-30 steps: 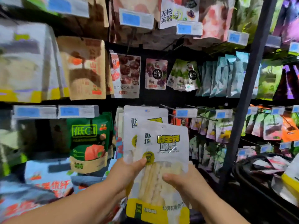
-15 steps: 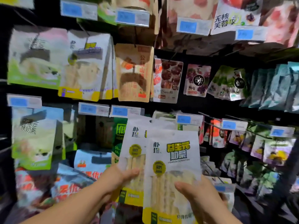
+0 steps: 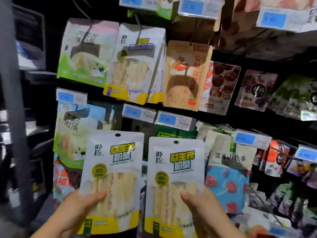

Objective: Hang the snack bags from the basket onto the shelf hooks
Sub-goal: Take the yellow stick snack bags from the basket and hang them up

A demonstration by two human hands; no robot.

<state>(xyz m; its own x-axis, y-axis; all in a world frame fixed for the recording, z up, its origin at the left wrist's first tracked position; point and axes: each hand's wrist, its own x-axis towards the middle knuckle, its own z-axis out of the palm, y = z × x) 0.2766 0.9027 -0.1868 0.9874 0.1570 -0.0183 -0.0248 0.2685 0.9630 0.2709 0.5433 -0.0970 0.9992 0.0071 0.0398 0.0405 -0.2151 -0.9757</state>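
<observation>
Snack bag [image 3: 112, 170] in left fingers' [image 3: 92, 197] pinch; second bag [image 3: 175, 177] in right fingers' [image 3: 189, 196] pinch.

The left hand [image 3: 77, 206] grips the left snack bag [image 3: 111, 169] low down, thumb across its front, fingers hidden behind. The right hand [image 3: 205, 210] grips the right snack bag [image 3: 176, 170] likewise. Both hands are raised, level and apart.

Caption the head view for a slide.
Left hand grips one white-and-yellow plastic snack bag, right hand a second bag, below matching hung bags.
</observation>
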